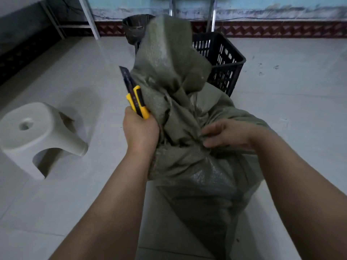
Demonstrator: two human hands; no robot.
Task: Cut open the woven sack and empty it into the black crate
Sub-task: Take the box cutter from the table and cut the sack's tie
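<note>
Woven sack (187, 139): coarse olive plastic weave, crinkled, faint sheen on folds. Knife (138, 101): glossy yellow plastic body w/ black slider, dark matt blade. Crate (225, 61): black slotted plastic, matt. Stool (35, 132): smooth white plastic. Floor (281, 81): pale tiles, smooth, slight gloss.

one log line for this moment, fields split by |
left hand: grips knife, blade out, beside sack | right hand: pinches sack neck | crate: behind sack | contents: not visible
</note>
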